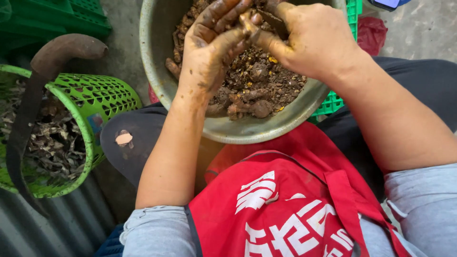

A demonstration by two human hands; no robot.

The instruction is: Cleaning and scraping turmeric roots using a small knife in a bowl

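A grey metal bowl (247,129) rests on my lap, filled with muddy brown roots (252,90) and yellow-orange scraps. My left hand (214,45), caked in dirt, is cupped over the bowl and holds a small root piece (247,24) between thumb and fingers. My right hand (314,38) is closed around a small dark blade (273,21) whose tip meets that root piece. Both hands hover above the bowl's middle, touching each other at the fingertips.
A green plastic mesh basket (102,97) with dry brown peelings stands at the left, a curved dark sickle (28,109) lying across it. Green crates (52,16) sit behind. A red apron (290,200) covers my lap; a red bag (371,33) lies on the concrete floor at the right.
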